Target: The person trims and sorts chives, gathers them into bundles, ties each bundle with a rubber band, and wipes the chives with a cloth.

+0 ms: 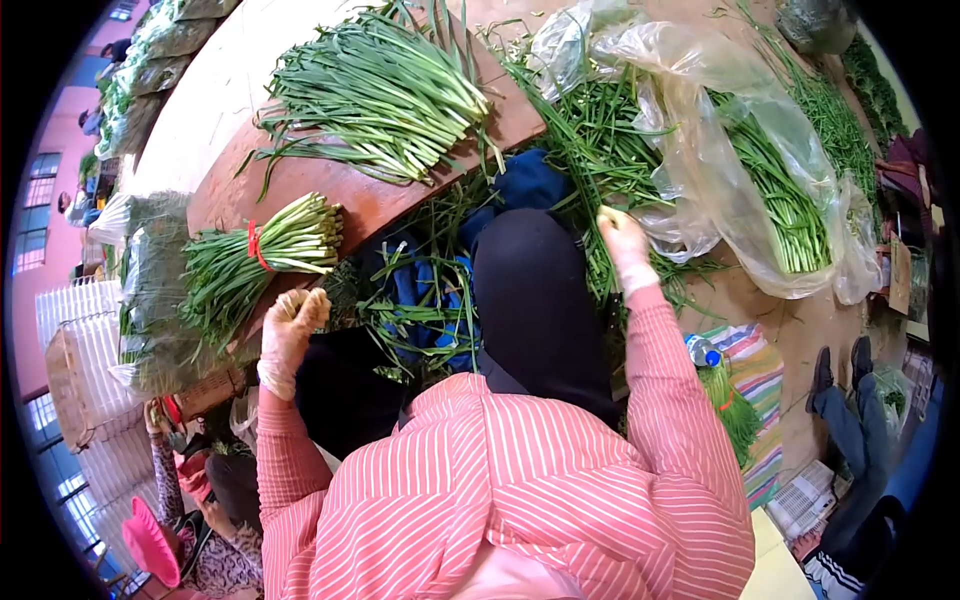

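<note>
My left hand (292,325), in a pale thin glove, is closed in a fist just below a bundle of green garlic chives (262,247) tied with a red band (256,246). Whatever the fingers may hold is hidden. My right hand (624,240), gloved too, has its fingers curled together beside my right knee, near loose green stalks; I cannot make out anything in it. A larger loose pile of chives (385,95) lies on the reddish-brown board (370,205) ahead, cut ends toward the right.
Clear plastic bags (700,60) with more greens lie at the right. Leaf scraps cover blue cloth (410,300) between my legs. A bottle (702,350) and a banded green bunch (733,415) rest on a striped mat (765,400). A person in a pink hat (150,540) is at lower left.
</note>
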`<state>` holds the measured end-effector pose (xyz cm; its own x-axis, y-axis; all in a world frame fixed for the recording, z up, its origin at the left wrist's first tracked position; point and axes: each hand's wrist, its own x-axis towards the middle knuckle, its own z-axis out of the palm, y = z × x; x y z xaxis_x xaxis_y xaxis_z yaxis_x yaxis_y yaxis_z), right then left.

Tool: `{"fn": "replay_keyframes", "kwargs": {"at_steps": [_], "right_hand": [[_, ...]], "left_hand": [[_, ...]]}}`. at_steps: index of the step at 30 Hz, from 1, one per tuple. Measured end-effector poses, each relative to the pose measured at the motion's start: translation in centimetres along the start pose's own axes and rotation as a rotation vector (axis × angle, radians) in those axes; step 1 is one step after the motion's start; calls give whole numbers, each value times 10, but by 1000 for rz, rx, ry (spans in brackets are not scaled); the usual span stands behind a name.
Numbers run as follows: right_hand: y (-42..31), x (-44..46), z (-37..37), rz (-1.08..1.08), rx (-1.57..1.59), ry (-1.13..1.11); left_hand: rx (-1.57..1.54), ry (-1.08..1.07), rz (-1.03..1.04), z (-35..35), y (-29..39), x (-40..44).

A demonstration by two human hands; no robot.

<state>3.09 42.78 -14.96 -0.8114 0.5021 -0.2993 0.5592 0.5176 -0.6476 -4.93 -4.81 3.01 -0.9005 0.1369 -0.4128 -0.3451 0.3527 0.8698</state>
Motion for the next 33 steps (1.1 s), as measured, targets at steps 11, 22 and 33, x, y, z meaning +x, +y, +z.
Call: {"fn": "replay_keyframes", "kwargs": {"at_steps": [11, 22, 33], "right_hand": [[-80, 96, 96, 125, -441, -308], [-55, 9, 6, -12, 368, -82], [-155, 3, -91, -398, 442, -100]], "left_hand": [[140, -88, -178, 30, -9, -11], [131, -250, -54, 49, -11, 6], [0, -191, -5, 56, -15, -8]]}}
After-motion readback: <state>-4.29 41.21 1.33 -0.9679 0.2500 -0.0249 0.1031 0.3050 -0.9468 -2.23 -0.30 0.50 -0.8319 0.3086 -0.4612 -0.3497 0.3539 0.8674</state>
